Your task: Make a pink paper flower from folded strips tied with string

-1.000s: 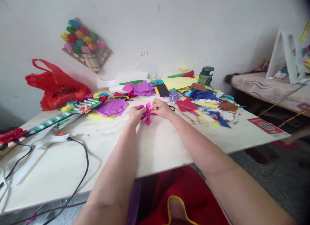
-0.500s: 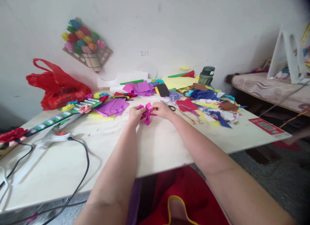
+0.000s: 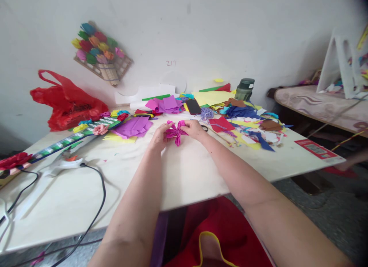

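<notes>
Above the table (image 3: 186, 175), both hands pinch a pink paper flower (image 3: 175, 131) between them: the left hand (image 3: 160, 135) has its fingers clamped on the left petals, the right hand (image 3: 194, 129) on the right. Purple sheets (image 3: 135, 126) lie just beyond. To shape it well, I'd hold the centre firmly and spread each petal gently, so the thin paper doesn't tear.

Single head-worn view, facing forward and down across the pale wooden worktable (image 3: 178, 175) toward the white wall (image 3: 201, 33).
</notes>
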The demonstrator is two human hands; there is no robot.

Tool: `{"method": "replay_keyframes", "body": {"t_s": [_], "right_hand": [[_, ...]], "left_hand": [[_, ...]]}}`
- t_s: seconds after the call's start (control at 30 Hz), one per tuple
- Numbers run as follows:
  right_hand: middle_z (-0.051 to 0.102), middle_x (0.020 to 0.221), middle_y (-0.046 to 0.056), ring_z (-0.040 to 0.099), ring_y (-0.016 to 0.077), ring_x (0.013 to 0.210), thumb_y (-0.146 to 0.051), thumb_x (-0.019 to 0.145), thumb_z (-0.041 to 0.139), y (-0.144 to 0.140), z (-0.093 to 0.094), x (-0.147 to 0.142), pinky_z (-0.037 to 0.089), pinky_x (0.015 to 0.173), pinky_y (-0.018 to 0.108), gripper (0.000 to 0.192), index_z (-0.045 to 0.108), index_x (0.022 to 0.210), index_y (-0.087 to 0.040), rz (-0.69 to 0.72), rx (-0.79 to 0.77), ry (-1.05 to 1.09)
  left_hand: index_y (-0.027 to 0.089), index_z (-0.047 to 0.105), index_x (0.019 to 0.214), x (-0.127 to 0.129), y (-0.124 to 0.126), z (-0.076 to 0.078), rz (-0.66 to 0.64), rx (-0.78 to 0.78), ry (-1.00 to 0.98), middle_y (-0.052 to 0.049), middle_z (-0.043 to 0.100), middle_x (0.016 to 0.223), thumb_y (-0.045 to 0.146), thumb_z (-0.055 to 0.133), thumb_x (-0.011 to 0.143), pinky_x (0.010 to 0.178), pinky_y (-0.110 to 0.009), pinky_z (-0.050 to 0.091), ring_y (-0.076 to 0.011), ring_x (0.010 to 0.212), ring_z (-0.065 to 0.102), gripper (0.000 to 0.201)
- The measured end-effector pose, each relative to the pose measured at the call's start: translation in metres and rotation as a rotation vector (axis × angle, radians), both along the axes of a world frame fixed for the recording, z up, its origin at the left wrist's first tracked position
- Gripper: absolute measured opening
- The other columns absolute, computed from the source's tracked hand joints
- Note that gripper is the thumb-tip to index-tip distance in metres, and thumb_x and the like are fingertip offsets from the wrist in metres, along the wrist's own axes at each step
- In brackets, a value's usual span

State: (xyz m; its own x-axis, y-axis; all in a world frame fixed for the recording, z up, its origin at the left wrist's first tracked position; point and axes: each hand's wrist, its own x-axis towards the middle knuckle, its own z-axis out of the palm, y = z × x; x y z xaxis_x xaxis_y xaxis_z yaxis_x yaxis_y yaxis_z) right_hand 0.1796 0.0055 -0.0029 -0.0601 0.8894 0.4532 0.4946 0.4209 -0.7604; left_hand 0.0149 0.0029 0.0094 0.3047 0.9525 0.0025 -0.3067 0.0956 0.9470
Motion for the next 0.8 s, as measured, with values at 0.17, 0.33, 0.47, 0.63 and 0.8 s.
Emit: {"method": "replay_keyframes", "body": {"t_s": [0.17,0.33,0.47,0.63,0.8], "right_hand": [[0.056,0.059,-0.001,0.05,0.0117,0.062,-0.028,0.067,0.057,0.0051,-0.0026,0.0024,0.036,0.058,0.022,0.015,0.064,0.065,-0.015,0.013,0.041,0.039],[0.056,0.062,-0.001,0.05,0.0113,0.062,-0.027,0.065,0.057,0.0028,-0.0019,0.0019,0.037,0.059,0.022,0.016,0.064,0.068,-0.013,0.098,0.01,0.064],[0.052,0.057,-0.003,0.046,0.0095,0.056,-0.027,0.065,0.057,0.0004,-0.0012,0.0018,0.035,0.055,0.022,0.015,0.061,0.063,-0.012,0.107,-0.011,0.084],[0.047,0.058,-0.003,0.043,0.0087,0.056,-0.026,0.063,0.06,0.0008,0.0009,0.0037,0.033,0.055,0.022,0.015,0.056,0.056,-0.014,0.072,0.123,0.026],[0.045,0.06,-0.002,0.045,0.0091,0.058,-0.024,0.066,0.06,0.0013,0.0017,0.0041,0.034,0.057,0.022,0.017,0.055,0.053,-0.015,0.094,0.209,-0.04]], "left_hand": [[0.016,0.06,0.088,-0.003,-0.002,-0.001,-0.185,0.064,-0.036,-0.003,0.062,0.075,0.025,0.07,0.059,0.058,-0.026,0.049,-0.0136,0.067,0.059,0.032],[0.015,0.059,0.08,-0.0029,0.0002,-0.0049,-0.159,0.075,-0.011,0.0,0.06,0.067,0.022,0.073,0.058,0.056,-0.022,0.046,-0.0101,0.06,0.057,0.027],[0.012,0.061,0.075,-0.0011,0.0002,-0.0049,-0.137,0.089,0.015,-0.002,0.062,0.068,0.022,0.074,0.057,0.058,-0.022,0.046,-0.0101,0.06,0.058,0.025],[0.011,0.062,0.073,-0.0006,0.0,-0.0043,-0.111,0.073,0.027,-0.002,0.063,0.066,0.022,0.076,0.055,0.06,-0.023,0.046,-0.0107,0.059,0.058,0.026],[0.014,0.064,0.086,-0.001,-0.0015,-0.0033,-0.142,0.072,0.004,-0.004,0.066,0.074,0.019,0.076,0.054,0.063,-0.027,0.048,-0.014,0.065,0.061,0.034]]}}
